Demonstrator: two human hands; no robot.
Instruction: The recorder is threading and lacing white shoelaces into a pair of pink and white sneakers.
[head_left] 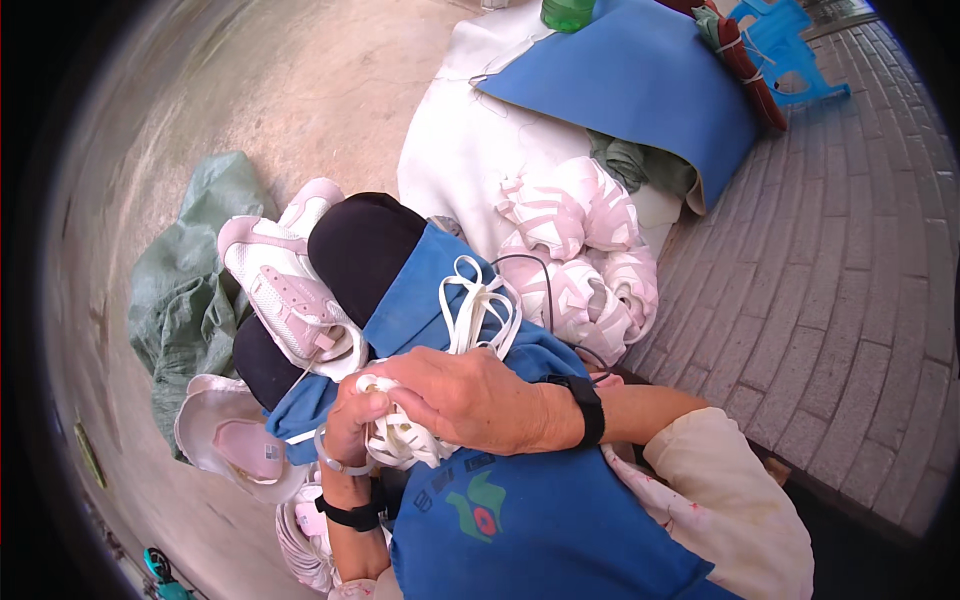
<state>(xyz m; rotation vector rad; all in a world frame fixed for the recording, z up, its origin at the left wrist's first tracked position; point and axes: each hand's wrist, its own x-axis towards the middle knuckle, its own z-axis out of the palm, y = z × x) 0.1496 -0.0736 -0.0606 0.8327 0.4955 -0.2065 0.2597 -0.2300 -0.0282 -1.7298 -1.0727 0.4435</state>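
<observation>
My left hand [349,424] and my right hand [470,396] meet over my lap, both closed around a bunched hank of white shoelaces [400,440]. Looped lace ends [476,308] spill past the right hand onto the blue apron [540,520]. Just beyond the left hand, a pink and white sneaker [290,300] lies on my legs, its eyelet side showing. The right fingers curl over the bundle and partly hide it.
Pink and white shoes [580,260] pile up at the right on white sheeting [450,150]. More shoe pieces [235,440] lie left. Around them are a green woven sack [190,300], a blue sheet [640,80], a blue stool [785,50] and a green bottle [567,14].
</observation>
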